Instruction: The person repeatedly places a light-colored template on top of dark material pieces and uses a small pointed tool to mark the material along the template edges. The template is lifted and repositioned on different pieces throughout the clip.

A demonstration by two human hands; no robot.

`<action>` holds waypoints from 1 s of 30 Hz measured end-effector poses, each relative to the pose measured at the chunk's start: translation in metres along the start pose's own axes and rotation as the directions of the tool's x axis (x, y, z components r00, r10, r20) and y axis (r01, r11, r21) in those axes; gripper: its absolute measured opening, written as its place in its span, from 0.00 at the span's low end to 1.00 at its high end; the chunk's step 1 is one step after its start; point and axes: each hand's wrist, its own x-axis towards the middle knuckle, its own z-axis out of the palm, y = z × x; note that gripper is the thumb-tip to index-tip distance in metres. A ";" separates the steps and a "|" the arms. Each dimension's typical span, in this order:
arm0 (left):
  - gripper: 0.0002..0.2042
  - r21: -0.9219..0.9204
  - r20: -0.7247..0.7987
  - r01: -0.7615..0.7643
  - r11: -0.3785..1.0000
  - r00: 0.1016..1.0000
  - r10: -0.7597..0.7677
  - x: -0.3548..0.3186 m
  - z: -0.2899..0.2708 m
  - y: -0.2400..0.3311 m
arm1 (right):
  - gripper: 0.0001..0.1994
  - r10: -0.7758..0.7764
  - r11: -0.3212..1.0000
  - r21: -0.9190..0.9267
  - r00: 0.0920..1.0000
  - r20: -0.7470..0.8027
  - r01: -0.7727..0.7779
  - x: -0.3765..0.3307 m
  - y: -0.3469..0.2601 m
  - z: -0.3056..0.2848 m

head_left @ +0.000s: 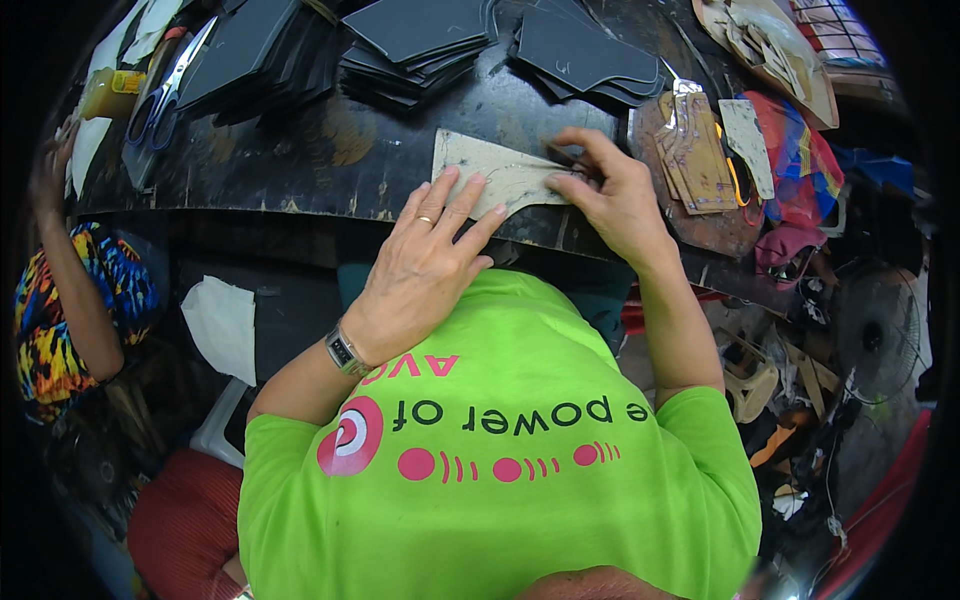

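A cream, flat, curved-edge piece that looks like cut fabric or leather lies at the near edge of the dark worktable. My left hand rests open on it, fingers spread, the fingertips pressing its left and lower parts. At its narrow right end is my right hand, with thumb and fingers closed in a pinch. Between them shows a small dark thing, too hidden to name. The thumb touches the cream piece's end.
Stacks of black cut pieces line the table's far side. Blue-handled scissors and a yellowish jar stand left. Brown templates and a cutter lie right. Another person's arm is at far left; a fan stands right.
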 end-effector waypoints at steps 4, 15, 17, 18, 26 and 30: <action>0.32 -0.020 0.013 0.004 1.000 1.000 -0.003 0.000 0.001 0.001 | 0.15 -0.004 0.999 -0.034 0.992 -0.128 -0.001 -0.009 0.011 -0.006; 0.37 0.101 0.003 0.010 0.995 1.000 -0.010 0.008 0.006 0.011 | 0.09 -0.213 0.976 -0.065 0.971 -0.106 0.207 -0.011 0.023 -0.002; 0.38 0.129 0.007 0.019 0.991 1.000 -0.020 0.010 0.007 0.011 | 0.08 -0.204 0.974 0.072 0.967 -0.153 0.217 -0.010 0.024 -0.002; 0.38 0.134 0.011 0.021 0.991 1.000 -0.023 0.011 0.007 0.011 | 0.07 -0.251 0.957 0.088 0.940 -0.231 0.277 -0.010 0.025 -0.003; 0.38 0.166 -0.005 0.005 0.986 1.000 -0.004 0.010 0.010 0.011 | 0.09 -0.089 0.886 0.405 0.941 -0.326 0.224 -0.026 0.019 -0.001; 0.37 0.161 -0.020 -0.012 0.987 1.000 0.015 0.009 0.010 0.010 | 0.08 -0.099 0.856 0.466 0.956 -0.276 0.223 -0.027 0.021 0.007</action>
